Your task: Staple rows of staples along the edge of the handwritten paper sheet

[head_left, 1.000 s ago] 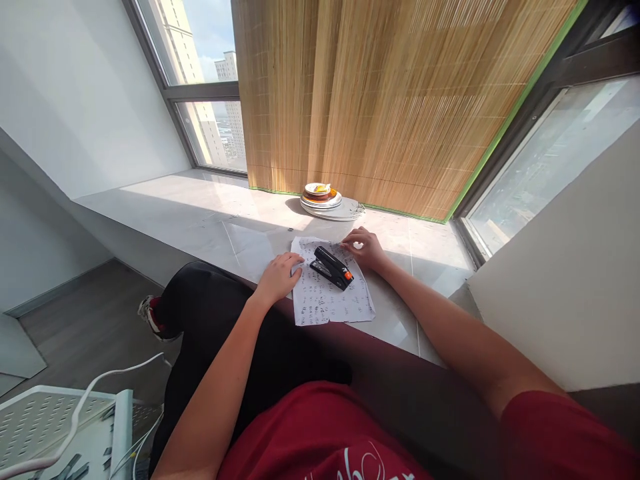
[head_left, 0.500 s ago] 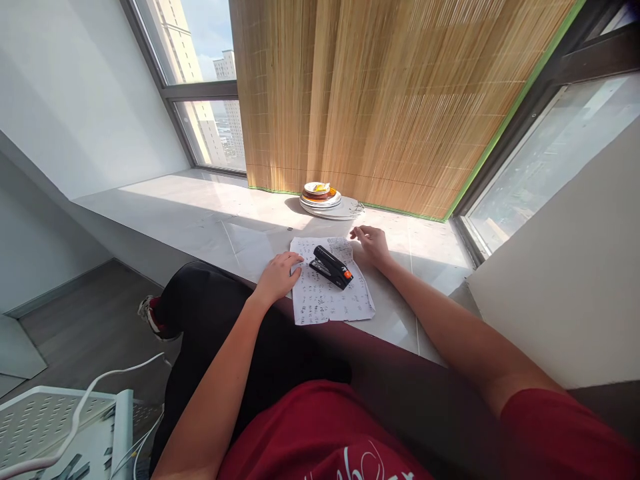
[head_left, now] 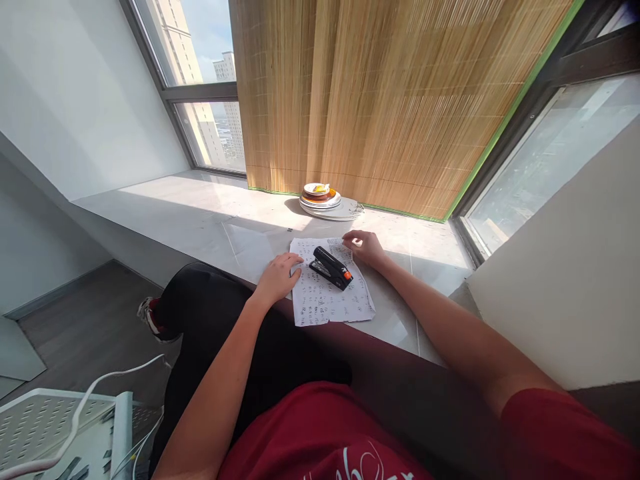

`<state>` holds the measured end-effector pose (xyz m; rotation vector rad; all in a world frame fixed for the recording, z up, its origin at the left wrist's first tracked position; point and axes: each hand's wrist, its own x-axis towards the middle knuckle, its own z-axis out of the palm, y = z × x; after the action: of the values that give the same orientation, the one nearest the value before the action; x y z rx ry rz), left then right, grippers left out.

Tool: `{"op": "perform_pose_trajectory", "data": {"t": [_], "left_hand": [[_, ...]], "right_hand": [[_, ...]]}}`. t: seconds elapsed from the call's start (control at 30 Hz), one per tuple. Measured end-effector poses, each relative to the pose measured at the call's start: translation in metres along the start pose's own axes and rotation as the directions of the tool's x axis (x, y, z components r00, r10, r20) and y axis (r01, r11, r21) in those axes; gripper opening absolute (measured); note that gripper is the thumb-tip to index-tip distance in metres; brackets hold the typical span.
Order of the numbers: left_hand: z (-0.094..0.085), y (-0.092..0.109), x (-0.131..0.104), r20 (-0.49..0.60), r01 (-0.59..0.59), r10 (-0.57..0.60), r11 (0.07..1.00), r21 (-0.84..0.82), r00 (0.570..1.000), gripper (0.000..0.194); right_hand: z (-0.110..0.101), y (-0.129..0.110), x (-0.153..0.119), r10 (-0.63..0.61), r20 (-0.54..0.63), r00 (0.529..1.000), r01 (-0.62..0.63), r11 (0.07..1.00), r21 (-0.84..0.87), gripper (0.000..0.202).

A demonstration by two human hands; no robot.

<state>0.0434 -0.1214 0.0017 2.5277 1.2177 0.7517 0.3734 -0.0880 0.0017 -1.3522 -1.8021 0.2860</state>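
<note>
A sheet of paper (head_left: 335, 310) with rows of handwriting lies at the front edge of the tiled ledge, its lower edge uneven. On it rests a black stapler (head_left: 331, 268) with an orange spot at its near right end, lying diagonally. My left hand (head_left: 280, 275) is spread over the paper's left edge, fingertips touching the sheet, thumb a little short of the stapler. Over the far right corner of the paper is my right hand (head_left: 367, 249), palm down, fingers bent and slightly apart. Whether its fingertips touch the sheet I cannot tell.
Behind the paper, a stack of plates (head_left: 320, 201) stands by a bamboo blind (head_left: 380, 100). A small dark bit (head_left: 290, 230) lies on the ledge (head_left: 175, 203). At lower left are a white perforated rack (head_left: 55, 420) and a white cable (head_left: 77, 417).
My right hand has shifted left, from beside the paper's far right corner to over it. My left hand, the stapler and the paper look much the same.
</note>
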Motion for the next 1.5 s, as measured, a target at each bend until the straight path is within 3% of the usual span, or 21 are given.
{"op": "perform_pose_trajectory", "data": {"t": [0.1, 0.17, 0.3, 0.43, 0.73, 1.17, 1.3, 1.33, 1.4, 1.5], "left_hand": [[0.0, 0.0, 0.0, 0.001, 0.0, 0.0, 1.0, 0.004, 1.0, 0.03], [0.0, 0.0, 0.0, 0.0, 0.0, 0.0, 1.0, 0.008, 1.0, 0.03], [-0.001, 0.002, 0.0, -0.004, -0.001, 0.001, 1.0, 0.011, 1.0, 0.03], [-0.001, 0.002, 0.0, -0.006, -0.007, 0.007, 1.0, 0.01, 1.0, 0.029], [0.0, 0.0, 0.0, -0.005, -0.012, 0.013, 1.0, 0.017, 1.0, 0.029], [-0.001, 0.003, 0.001, -0.004, -0.004, 0.004, 1.0, 0.012, 1.0, 0.03], [0.0, 0.002, 0.0, 0.013, 0.015, -0.015, 1.0, 0.019, 1.0, 0.033], [0.0, 0.002, 0.0, 0.024, 0.023, -0.023, 1.0, 0.022, 0.999, 0.036], [0.0, 0.002, -0.001, 0.055, 0.032, -0.034, 0.999, 0.034, 0.998, 0.044], [-0.002, 0.004, -0.002, 0.114, 0.025, -0.033, 0.997, 0.069, 0.993, 0.06]], "right_hand": [[-0.002, -0.002, 0.0, -0.062, 0.209, 0.976, 0.057, 0.998, 0.03, 0.042], [-0.001, -0.002, 0.001, -0.052, 0.264, 0.963, 0.045, 0.998, 0.031, 0.047], [0.005, -0.001, 0.001, -0.087, 0.197, 0.976, 0.103, 0.992, -0.073, 0.032], [0.011, -0.002, 0.0, -0.202, 0.161, 0.966, 0.233, 0.95, -0.206, 0.02], [0.013, 0.0, -0.002, -0.31, 0.127, 0.942, 0.329, 0.927, -0.179, 0.016], [0.011, -0.011, -0.005, -0.272, 0.087, 0.958, 0.277, 0.959, -0.053, 0.015], [0.0, -0.029, -0.005, -0.247, -0.016, 0.969, 0.247, 0.969, 0.012, 0.034], [-0.005, -0.037, -0.006, -0.226, 0.004, 0.974, 0.226, 0.974, 0.037, 0.041], [-0.014, -0.054, -0.007, -0.178, 0.161, 0.971, 0.165, 0.982, 0.088, 0.052], [-0.023, -0.079, -0.01, -0.14, 0.495, 0.858, 0.119, 0.99, 0.074, 0.052]]}}
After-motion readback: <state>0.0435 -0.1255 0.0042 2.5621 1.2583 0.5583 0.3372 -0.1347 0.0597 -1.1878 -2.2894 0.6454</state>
